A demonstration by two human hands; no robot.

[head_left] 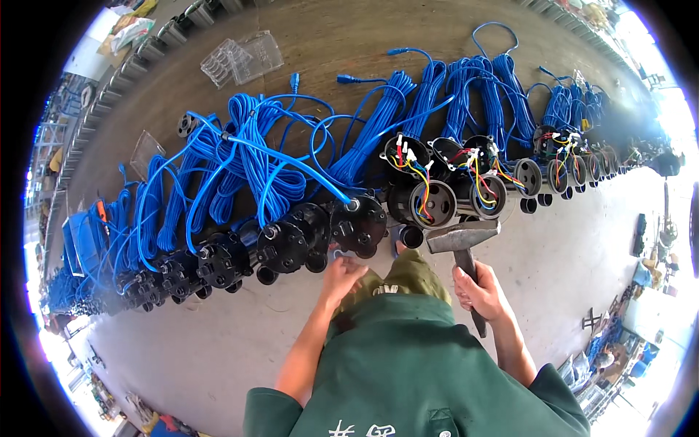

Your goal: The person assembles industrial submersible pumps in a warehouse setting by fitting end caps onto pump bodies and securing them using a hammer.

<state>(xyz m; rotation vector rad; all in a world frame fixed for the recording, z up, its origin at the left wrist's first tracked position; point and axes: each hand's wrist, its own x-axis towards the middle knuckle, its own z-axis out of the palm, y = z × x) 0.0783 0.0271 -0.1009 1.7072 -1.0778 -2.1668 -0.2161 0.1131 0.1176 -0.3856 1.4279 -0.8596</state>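
Hammer raised over a row of black pump housings with blue cables

Head view: the right hand (480,291) is closed around the handle of the hammer (463,237), whose steel head sits just in front of the open housing (432,204) with coloured wires. The left hand (342,277) reaches toward the capped housing (358,224) at the row's near edge; its fingers appear to pinch a small pale part (too small to identify), so its grip state cannot be told with certainty. For a clean strike, steady the housing with the left fingers kept clear of the hammer face, strike squarely and lightly, and keep the blue cable (291,164) and the wires out of the path.
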